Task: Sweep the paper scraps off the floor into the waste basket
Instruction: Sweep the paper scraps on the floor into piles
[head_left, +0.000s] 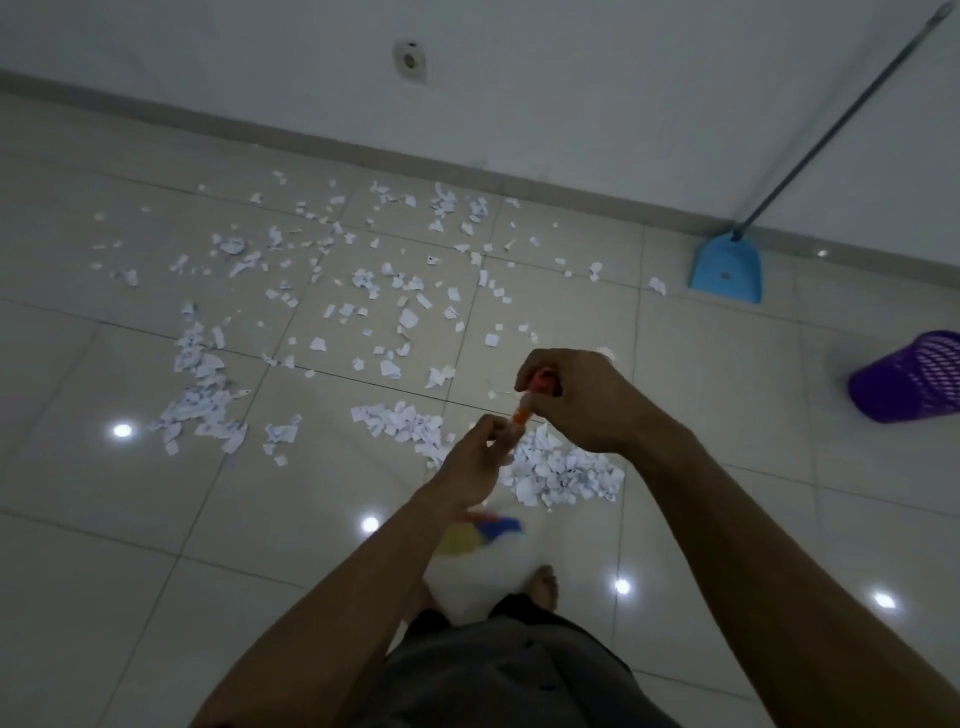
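Note:
White paper scraps lie scattered over the tiled floor, with denser heaps at the left and just beyond my hands. My right hand grips the orange top end of a broom handle. My left hand holds the same handle a little lower. The broom's head is a pale blur with yellow and blue patches near my feet. The purple mesh waste basket stands tilted at the right edge, well away from the scraps.
A blue dustpan rests on the floor by the wall at the back right, its long grey handle leaning up against the wall. A socket sits low on the wall. My bare foot shows below the broom head.

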